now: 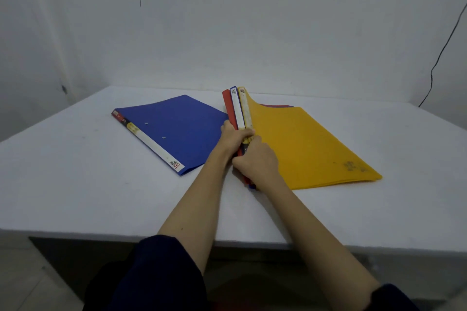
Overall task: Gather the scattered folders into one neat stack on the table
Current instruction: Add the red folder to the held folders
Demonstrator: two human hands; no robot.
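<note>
Yellow folder (303, 144) tops the bundle; left hand (233, 137) and right hand (255, 159) both clench its spines; blue folder (174, 129) lies beside on the tabletop (75, 184).

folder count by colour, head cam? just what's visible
Blue: 2, one lying apart on the table, one in the held bundle, spine showing
Red: 1, in the bundle
Yellow: 1, top of the bundle
Total: 4 visible; more could be hidden under the yellow cover.
Left hand and right hand grip the bundle's spines.

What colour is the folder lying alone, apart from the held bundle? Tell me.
Blue folder, with a white spine strip; head view.
</note>
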